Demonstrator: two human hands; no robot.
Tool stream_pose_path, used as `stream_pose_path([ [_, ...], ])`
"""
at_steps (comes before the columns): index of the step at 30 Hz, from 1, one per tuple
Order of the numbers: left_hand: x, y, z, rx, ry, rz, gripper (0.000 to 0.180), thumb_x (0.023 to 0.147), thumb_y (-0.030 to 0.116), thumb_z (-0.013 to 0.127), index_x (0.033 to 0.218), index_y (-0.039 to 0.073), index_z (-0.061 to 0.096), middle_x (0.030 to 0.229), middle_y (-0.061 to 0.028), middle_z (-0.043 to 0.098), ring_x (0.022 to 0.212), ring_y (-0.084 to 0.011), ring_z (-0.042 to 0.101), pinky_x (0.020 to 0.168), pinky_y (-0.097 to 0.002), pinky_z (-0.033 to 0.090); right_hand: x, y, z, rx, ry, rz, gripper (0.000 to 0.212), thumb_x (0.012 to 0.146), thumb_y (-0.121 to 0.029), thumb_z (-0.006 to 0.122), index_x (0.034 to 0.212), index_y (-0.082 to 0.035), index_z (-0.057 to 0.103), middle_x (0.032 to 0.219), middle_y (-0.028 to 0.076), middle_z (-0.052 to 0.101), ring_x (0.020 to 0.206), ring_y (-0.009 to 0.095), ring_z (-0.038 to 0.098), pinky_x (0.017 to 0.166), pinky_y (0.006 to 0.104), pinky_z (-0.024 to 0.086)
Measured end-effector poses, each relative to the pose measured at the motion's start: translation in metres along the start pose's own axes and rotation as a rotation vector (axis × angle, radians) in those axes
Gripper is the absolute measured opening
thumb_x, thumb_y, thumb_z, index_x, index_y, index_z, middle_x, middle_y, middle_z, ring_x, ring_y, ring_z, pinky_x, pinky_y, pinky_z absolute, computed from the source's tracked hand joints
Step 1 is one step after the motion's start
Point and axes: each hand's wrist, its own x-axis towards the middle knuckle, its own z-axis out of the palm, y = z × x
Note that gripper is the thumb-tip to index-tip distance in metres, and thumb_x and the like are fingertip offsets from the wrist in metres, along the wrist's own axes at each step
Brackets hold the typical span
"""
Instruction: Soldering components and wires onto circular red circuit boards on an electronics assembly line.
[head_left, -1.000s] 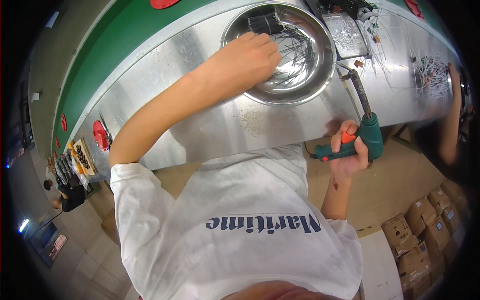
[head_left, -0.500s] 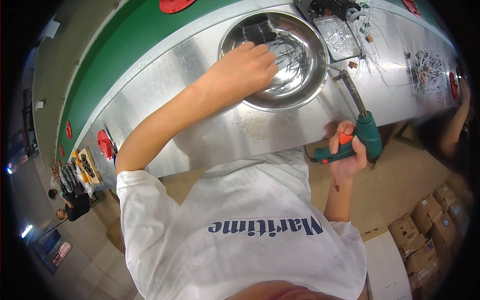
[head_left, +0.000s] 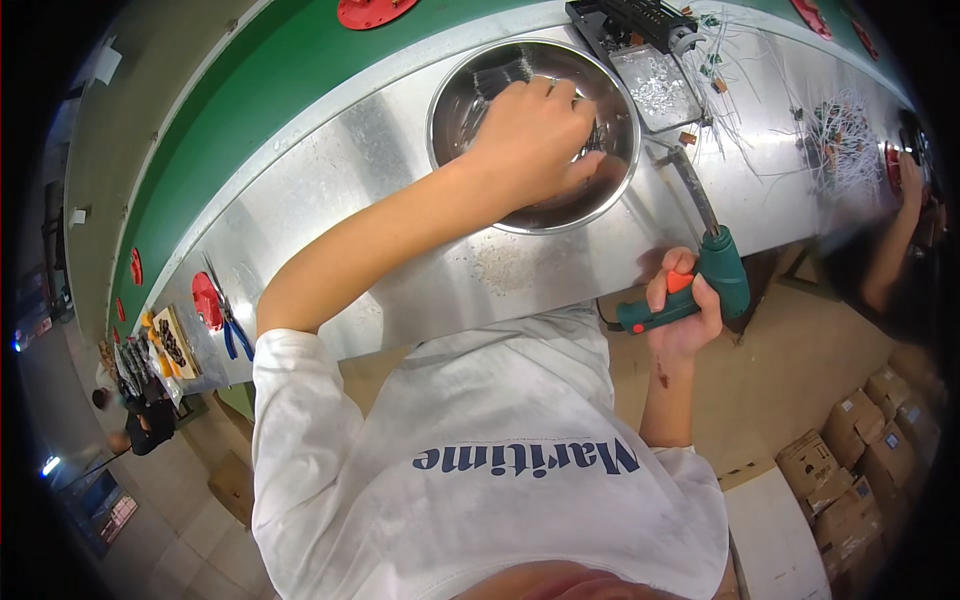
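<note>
My left hand (head_left: 535, 135) reaches into a shiny steel bowl (head_left: 632, 175), over thin dark wire pieces (head_left: 597, 138) lying at its bottom. The thumb stands apart from the bent fingers, with a gap between them; some fingertips are hidden. A dark bundle of similar pieces (head_left: 500, 75) rests against the bowl's far side. My right hand (head_left: 690, 305) is closed round the handle of a green soldering gun (head_left: 725, 275) with an orange trigger. The gun's long metal barrel points up and away, its tip beside the bowl's right rim.
A black fixture (head_left: 640, 22) and a tray of small clear bits (head_left: 655, 88) stand behind the bowl. White-wired parts (head_left: 845, 135) lie right. Blue-handled pliers (head_left: 235, 335) lie left by a red disc (head_left: 207, 300). Another person's arm (head_left: 900, 235) shows far right.
My left hand has moved right within the bowl, and its thumb now stands away from the fingers. The view has shifted slightly; my right hand still holds the soldering gun.
</note>
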Motion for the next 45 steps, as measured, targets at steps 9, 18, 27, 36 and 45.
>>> stream_pose_path([
  [9, 0.001, -0.006, -0.008, -0.141, -0.133, -0.034, 0.019, 0.073, 0.005, 0.061, 0.091, -0.003, 0.061, 0.088, -0.0195, 0.061, 0.085, -0.0349, 0.062, 0.075, -0.0412, 0.052, 0.0, 0.003, -0.006, 0.017, -0.022, -0.005, 0.029, 0.083, -0.023, 0.051, 0.098, 0.002, 0.05, 0.098, 0.016, 0.052, 0.05, 0.019, 0.05, 0.051, 0.0275, 0.04],
  [18, -0.029, -0.024, -0.043, -0.561, -0.068, -0.203, 0.026, 0.083, 0.003, 0.055, 0.109, -0.001, 0.06, 0.097, -0.0145, 0.056, 0.087, -0.0316, 0.059, 0.074, -0.0389, 0.048, -0.001, 0.0, -0.003, 0.011, -0.001, 0.016, 0.028, 0.083, -0.022, 0.051, 0.097, 0.003, 0.05, 0.098, 0.016, 0.05, 0.049, 0.019, 0.049, 0.051, 0.0275, 0.039],
  [27, -0.042, -0.033, -0.037, -0.707, -0.018, -0.236, 0.017, 0.084, 0.001, 0.062, 0.101, -0.002, 0.062, 0.095, -0.0083, 0.06, 0.086, -0.0173, 0.062, 0.078, -0.0285, 0.051, 0.0, 0.003, -0.005, 0.028, -0.027, 0.004, 0.029, 0.083, -0.021, 0.052, 0.098, 0.003, 0.05, 0.099, 0.016, 0.049, 0.049, 0.019, 0.05, 0.05, 0.0274, 0.04],
  [36, -0.041, -0.032, -0.046, -0.706, -0.01, -0.383, 0.011, 0.083, 0.005, 0.066, 0.092, -0.002, 0.068, 0.085, -0.0078, 0.067, 0.078, -0.0159, 0.065, 0.074, -0.026, 0.052, -0.001, 0.002, -0.002, 0.013, 0.011, -0.001, 0.029, 0.083, -0.021, 0.052, 0.101, 0.002, 0.05, 0.1, 0.016, 0.05, 0.05, 0.019, 0.049, 0.05, 0.0268, 0.04],
  [45, -0.05, -0.04, -0.045, -0.607, 0.139, -0.217, 0.012, 0.083, 0.009, 0.065, 0.09, 0.0, 0.069, 0.085, -0.0115, 0.068, 0.069, -0.0238, 0.065, 0.063, -0.0302, 0.051, 0.0, 0.002, -0.003, 0.02, -0.021, -0.01, 0.029, 0.084, -0.021, 0.052, 0.101, 0.002, 0.05, 0.1, 0.016, 0.05, 0.051, 0.019, 0.05, 0.049, 0.0267, 0.041],
])
